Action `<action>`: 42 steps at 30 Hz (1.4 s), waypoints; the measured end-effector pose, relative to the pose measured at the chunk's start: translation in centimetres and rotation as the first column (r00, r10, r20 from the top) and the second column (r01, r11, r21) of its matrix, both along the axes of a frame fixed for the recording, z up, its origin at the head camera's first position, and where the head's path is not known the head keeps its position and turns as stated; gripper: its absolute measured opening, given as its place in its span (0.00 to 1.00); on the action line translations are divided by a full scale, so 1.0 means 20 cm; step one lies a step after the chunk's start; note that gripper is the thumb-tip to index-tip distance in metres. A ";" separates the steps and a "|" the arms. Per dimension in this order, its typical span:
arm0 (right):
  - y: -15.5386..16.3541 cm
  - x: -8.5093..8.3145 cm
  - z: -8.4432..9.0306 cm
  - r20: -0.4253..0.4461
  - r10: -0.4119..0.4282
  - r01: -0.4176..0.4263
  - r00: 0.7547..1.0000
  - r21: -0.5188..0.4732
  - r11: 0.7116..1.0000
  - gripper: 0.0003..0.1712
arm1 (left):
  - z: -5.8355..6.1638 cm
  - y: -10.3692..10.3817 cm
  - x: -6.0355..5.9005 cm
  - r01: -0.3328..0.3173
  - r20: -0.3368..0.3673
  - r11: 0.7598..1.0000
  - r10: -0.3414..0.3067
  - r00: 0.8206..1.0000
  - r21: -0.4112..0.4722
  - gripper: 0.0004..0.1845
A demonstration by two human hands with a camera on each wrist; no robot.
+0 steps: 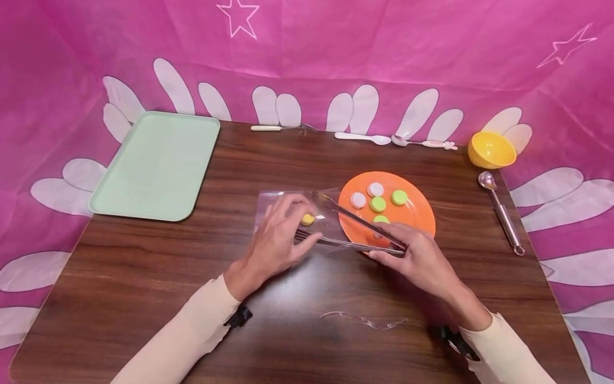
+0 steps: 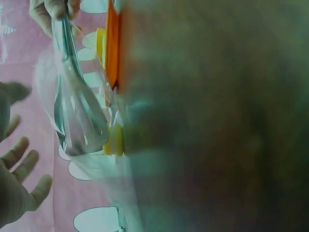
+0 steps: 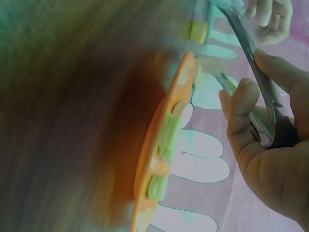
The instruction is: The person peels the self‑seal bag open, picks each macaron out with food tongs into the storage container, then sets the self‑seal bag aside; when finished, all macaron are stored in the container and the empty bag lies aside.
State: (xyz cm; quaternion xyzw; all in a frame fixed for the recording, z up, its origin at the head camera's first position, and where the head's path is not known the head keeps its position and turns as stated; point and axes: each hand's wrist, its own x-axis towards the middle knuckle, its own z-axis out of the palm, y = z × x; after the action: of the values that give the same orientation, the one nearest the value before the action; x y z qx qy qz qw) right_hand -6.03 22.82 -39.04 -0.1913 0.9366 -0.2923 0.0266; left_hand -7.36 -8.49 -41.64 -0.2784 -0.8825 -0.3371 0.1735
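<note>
Fingers of right hand (image 1: 422, 261) grip metal tongs (image 1: 355, 226) spread over clear bag (image 1: 292, 213).

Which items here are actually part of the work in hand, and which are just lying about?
In use: tongs gripped by right hand; clear bag under left hand; yellow piece in it; orange plate of pieces.

Lying about: green tray, yellow bowl, scoop, spoons.

The head camera looks forward and down over both hands at the table (image 1: 144, 277), while each wrist camera sits low and close, turned sideways, sharing the tongs (image 2: 72, 111) and orange plate (image 3: 159, 159) between the hands.
</note>
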 end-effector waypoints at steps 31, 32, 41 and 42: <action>-0.03 0.03 -0.12 -0.145 -0.003 -0.006 0.989 -0.060 0.998 0.28 | 0.16 -0.05 -0.11 0.197 0.121 0.914 -0.165 0.979 -0.355 0.16; -0.03 0.04 -0.12 -0.145 -0.009 0.001 0.989 -0.057 0.998 0.28 | 0.16 -0.02 -0.14 0.205 0.121 0.913 -0.173 0.978 -0.354 0.18; -0.09 0.04 -0.15 -0.146 0.006 -0.018 0.989 -0.080 0.997 0.23 | 0.06 0.08 -0.19 0.211 0.099 0.879 -0.187 0.977 -0.428 0.10; -0.09 0.04 -0.15 -0.146 0.004 -0.015 0.989 -0.079 0.997 0.23 | 0.06 0.07 -0.19 0.208 0.106 0.882 -0.180 0.978 -0.423 0.12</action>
State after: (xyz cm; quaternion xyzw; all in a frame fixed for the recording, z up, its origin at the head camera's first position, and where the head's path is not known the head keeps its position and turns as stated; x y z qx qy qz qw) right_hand -5.14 21.08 -42.00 -0.2176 0.9228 -0.3144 -0.0481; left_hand -11.17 -7.08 -40.38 -0.3859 -0.9078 -0.1577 0.0449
